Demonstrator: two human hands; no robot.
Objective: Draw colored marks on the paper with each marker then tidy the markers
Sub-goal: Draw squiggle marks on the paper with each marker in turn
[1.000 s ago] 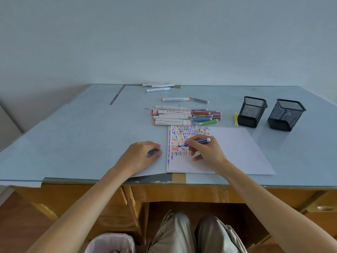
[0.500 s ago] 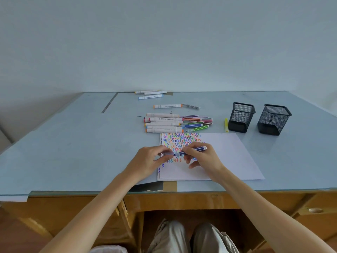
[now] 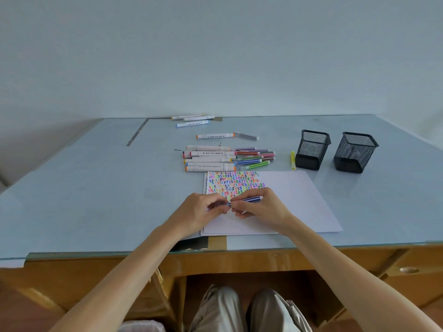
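Hands: right hand (image 3: 261, 208) grips a blue marker (image 3: 247, 200) above the paper (image 3: 294, 200); left hand (image 3: 203, 209) pinches its cap end | Progress: many coloured marks drawn | Left: markers (image 3: 215, 160) loose on worktop (image 3: 96, 188), mesh holders (image 3: 311, 149) apparently unfilled.

Pale blue desk top (image 3: 84, 200) under a glass sheet, on a wooden frame with drawers. Lying on it: white paper (image 3: 299, 200) near the front edge, its upper left filled with coloured squiggles; just behind that, a cluster of fat white markers (image 3: 208, 160) beside thin striped pens (image 3: 254, 159); farther back one white marker (image 3: 214, 136) end to end with a grey pen (image 3: 247, 135), and three white markers (image 3: 193, 120) at the far edge. To the right, a yellow pen (image 3: 293, 160) beside two black mesh cups (image 3: 311, 149), both upright.
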